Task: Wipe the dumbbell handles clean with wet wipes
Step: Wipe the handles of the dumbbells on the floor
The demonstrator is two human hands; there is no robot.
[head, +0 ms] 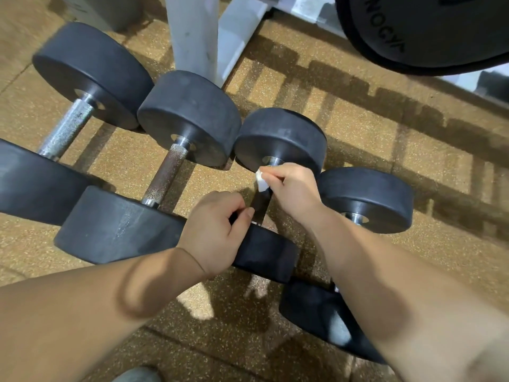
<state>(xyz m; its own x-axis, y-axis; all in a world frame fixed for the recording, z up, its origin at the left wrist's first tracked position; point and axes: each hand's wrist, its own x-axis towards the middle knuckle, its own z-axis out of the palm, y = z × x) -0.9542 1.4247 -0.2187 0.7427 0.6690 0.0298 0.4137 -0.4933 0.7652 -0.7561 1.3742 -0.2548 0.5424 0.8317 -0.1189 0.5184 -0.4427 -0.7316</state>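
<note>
a row of dumbbells (190,119) lies on the speckled floor (358,128), and the third dumbbell (281,139) from the left is the one being gripped. the left hand (217,230) is curled round the near end of its dark handle (261,204), while the right hand (292,188) pinches a folded white wipe (261,181) around the far end, just below the far head.

Bare floor (358,150) lies open at right centre and bottom centre. The dumbbells (190,117) crowd the left and middle; white frame legs (192,31) and a black plate (427,28) block the top.
</note>
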